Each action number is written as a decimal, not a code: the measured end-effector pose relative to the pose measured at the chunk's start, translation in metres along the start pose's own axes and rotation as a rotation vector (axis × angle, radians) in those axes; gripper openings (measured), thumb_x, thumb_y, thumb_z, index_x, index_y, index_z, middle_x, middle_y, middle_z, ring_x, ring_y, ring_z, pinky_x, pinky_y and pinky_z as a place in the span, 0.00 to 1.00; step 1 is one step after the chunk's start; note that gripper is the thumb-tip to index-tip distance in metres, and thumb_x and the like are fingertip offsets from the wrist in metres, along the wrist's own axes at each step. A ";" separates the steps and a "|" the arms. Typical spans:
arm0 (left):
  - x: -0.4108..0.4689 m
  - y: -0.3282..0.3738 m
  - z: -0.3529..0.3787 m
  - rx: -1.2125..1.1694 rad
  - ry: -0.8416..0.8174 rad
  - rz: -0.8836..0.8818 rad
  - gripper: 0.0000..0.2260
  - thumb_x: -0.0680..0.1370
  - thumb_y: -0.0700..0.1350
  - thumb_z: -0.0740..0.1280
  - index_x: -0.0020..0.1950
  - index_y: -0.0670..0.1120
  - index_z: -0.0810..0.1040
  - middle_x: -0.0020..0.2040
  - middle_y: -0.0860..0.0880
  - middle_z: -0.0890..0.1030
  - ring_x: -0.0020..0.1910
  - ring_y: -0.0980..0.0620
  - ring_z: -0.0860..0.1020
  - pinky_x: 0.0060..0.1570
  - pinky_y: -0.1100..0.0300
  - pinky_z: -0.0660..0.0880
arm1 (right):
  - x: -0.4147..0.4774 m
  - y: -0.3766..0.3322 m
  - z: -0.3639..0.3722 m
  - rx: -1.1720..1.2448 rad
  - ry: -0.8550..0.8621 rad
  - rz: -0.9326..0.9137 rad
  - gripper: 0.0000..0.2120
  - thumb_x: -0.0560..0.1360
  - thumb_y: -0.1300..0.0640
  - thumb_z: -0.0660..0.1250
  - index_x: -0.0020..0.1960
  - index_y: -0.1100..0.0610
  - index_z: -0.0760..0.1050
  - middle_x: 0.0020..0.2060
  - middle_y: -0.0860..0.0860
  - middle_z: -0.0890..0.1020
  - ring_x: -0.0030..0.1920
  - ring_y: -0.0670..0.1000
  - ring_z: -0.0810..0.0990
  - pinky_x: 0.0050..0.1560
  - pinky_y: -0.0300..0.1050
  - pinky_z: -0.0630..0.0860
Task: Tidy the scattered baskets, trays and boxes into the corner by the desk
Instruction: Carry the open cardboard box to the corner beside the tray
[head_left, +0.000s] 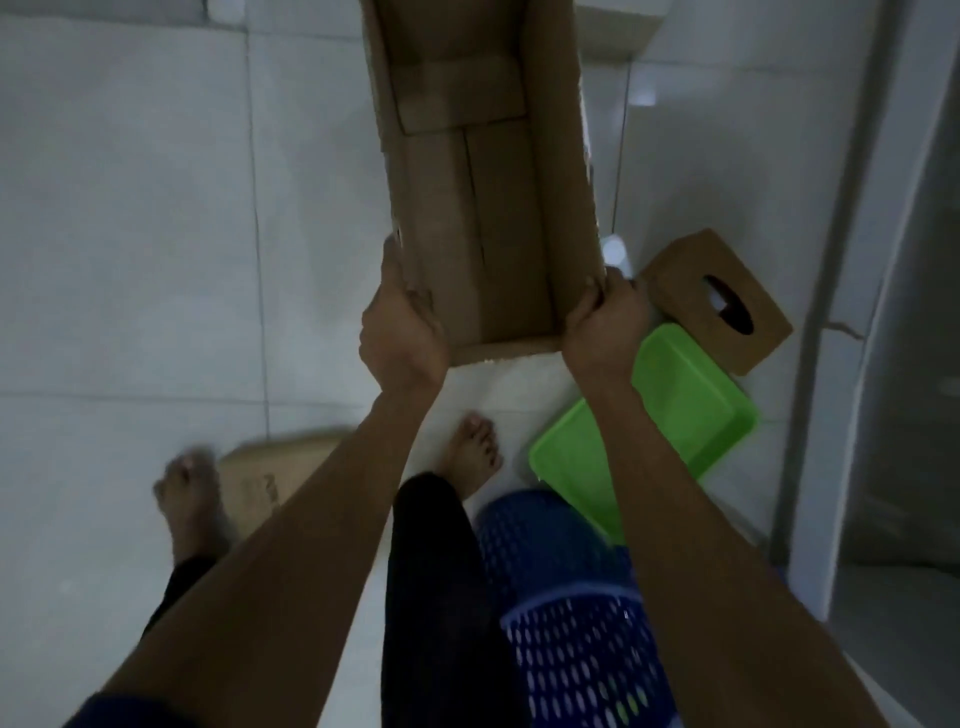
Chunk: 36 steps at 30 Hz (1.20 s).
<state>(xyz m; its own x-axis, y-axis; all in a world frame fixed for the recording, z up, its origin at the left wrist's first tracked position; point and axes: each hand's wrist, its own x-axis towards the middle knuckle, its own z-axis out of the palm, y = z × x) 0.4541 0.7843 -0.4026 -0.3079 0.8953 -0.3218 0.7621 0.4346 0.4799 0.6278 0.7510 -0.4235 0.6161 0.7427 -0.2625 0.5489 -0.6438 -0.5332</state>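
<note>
Holding: left hand (402, 332) and right hand (605, 322) each gripped a near corner of the long cardboard box (483, 208), likely to steady its length above the floor (130, 208).
Waiting: green tray (670, 415), blue basket (571, 623) and tissue box (717, 301) lay clustered beside the wall.

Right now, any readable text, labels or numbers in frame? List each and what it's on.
Flat brown cardboard piece by the left foot: dark print, too blurred to read.
Open brown cardboard box, green plastic tray, brown slotted tissue box, blue perforated plastic basket: no text visible.
</note>
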 end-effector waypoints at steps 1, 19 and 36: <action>-0.008 0.005 -0.025 -0.022 0.019 0.011 0.23 0.84 0.42 0.58 0.80 0.50 0.64 0.46 0.47 0.82 0.41 0.54 0.75 0.43 0.57 0.74 | -0.012 -0.018 -0.020 0.015 -0.006 0.010 0.10 0.78 0.61 0.60 0.42 0.64 0.77 0.37 0.60 0.79 0.37 0.57 0.75 0.39 0.40 0.59; -0.252 -0.089 -0.659 -0.367 0.230 0.041 0.27 0.81 0.50 0.64 0.80 0.56 0.60 0.73 0.48 0.72 0.67 0.48 0.73 0.65 0.51 0.73 | -0.462 -0.396 -0.306 0.128 -0.278 -0.400 0.23 0.73 0.61 0.58 0.67 0.55 0.77 0.46 0.55 0.85 0.42 0.57 0.83 0.43 0.46 0.79; -0.423 -0.444 -0.866 -0.577 0.689 -0.789 0.16 0.83 0.43 0.57 0.68 0.36 0.70 0.40 0.46 0.76 0.41 0.44 0.79 0.38 0.55 0.71 | -0.809 -0.580 -0.167 -0.123 -0.926 -1.139 0.18 0.77 0.61 0.60 0.63 0.49 0.80 0.42 0.47 0.84 0.41 0.49 0.81 0.44 0.42 0.76</action>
<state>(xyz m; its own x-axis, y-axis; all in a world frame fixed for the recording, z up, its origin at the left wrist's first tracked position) -0.2474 0.2974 0.2267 -0.9507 0.1494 -0.2716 -0.0881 0.7099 0.6988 -0.0944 0.4931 0.2325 -0.7183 0.6687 -0.1920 0.5518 0.3795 -0.7427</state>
